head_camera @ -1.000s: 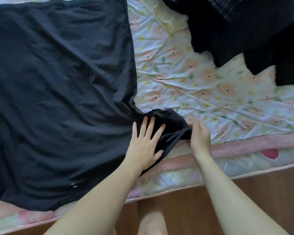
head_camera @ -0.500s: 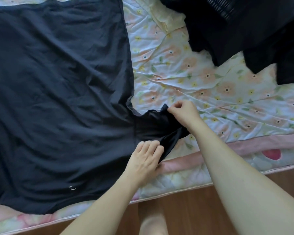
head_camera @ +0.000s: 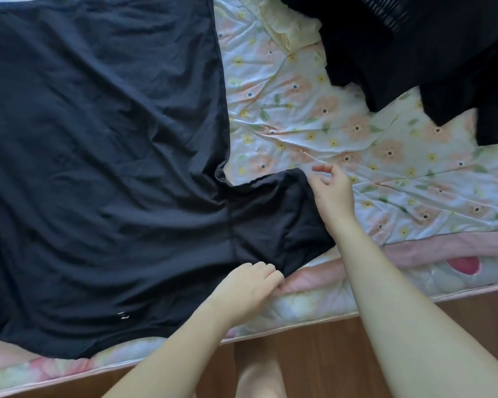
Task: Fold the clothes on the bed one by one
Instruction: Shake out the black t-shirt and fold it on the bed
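Observation:
A dark navy T-shirt [head_camera: 104, 168] lies spread flat across the left of the bed, its short sleeve [head_camera: 270, 219] stretched out toward the bed's near edge. My left hand [head_camera: 250, 285] grips the sleeve's lower edge with curled fingers, where it meets the shirt body. My right hand [head_camera: 332, 193] hovers at the sleeve's cuff end with its fingers loosely curled and spread, and no cloth shows between them. A pile of black clothes [head_camera: 414, 53] lies at the far right of the bed.
The bed wears a floral sheet [head_camera: 342, 133] with a pink quilted border [head_camera: 443, 248] along the near edge. Brown wooden floor [head_camera: 328, 354] runs below the bed. A bare leg [head_camera: 259, 374] shows between my arms.
The sleeve, bunched before, now lies spread flat. My right hand has let go of its upper edge and moved to the cuff end. My left hand stays curled on the lower edge.

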